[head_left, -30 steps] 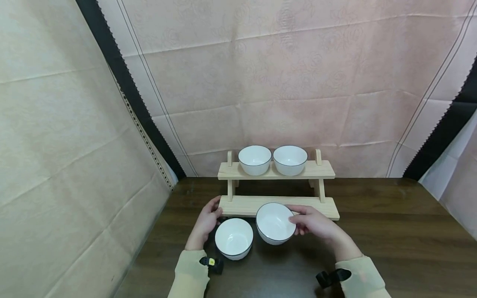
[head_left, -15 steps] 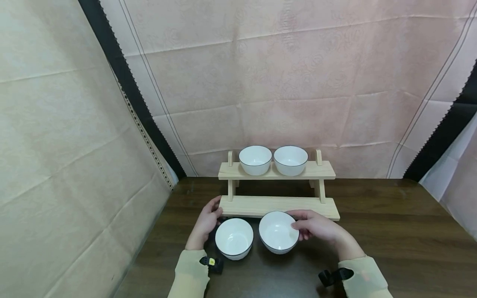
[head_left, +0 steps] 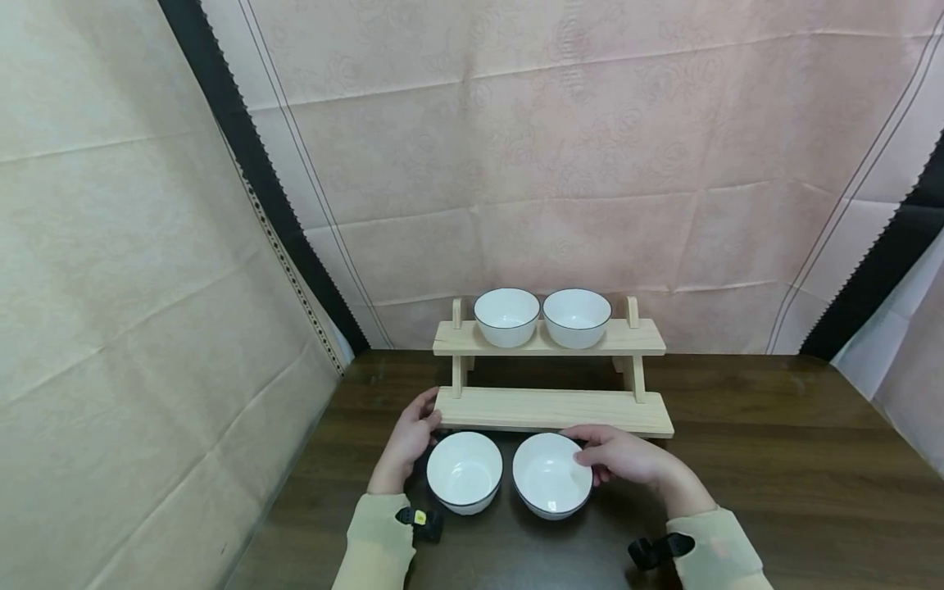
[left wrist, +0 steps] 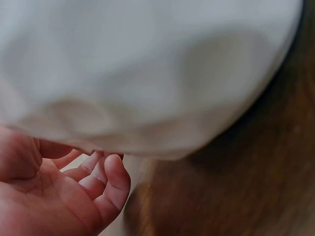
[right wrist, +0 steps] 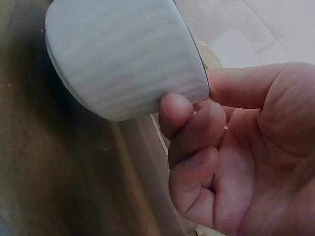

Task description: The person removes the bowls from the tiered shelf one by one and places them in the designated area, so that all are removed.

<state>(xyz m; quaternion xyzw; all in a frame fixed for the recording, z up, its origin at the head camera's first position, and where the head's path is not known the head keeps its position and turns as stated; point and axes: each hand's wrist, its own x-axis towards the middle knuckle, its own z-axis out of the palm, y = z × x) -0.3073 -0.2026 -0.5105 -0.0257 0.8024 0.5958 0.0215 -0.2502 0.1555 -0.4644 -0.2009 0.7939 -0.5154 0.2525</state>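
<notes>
My right hand [head_left: 625, 456] pinches the right rim of a white bowl [head_left: 551, 475] with a thin dark edge, thumb inside and fingers outside. In the right wrist view, curled fingers press the ribbed outer wall of that bowl [right wrist: 128, 59]. Whether its base touches the table cannot be told. My left hand [head_left: 407, 442] grips the left end of a two-tier wooden rack [head_left: 553, 407] at its lower shelf. Another white bowl [head_left: 465, 469] stands just right of the left wrist; a blurred bowl wall [left wrist: 147, 64] fills much of the left wrist view.
Two more white bowls, a left one [head_left: 506, 317] and a right one [head_left: 577, 319], sit side by side on the upper shelf [head_left: 642, 336]. The rack stands on a dark wooden table [head_left: 767, 459]. Pale cloth [head_left: 590, 164] hangs behind and at the left.
My right hand has drawn its bowl back from the lower shelf's front edge toward me, level with the other front bowl. The left hand has stayed at the rack.
</notes>
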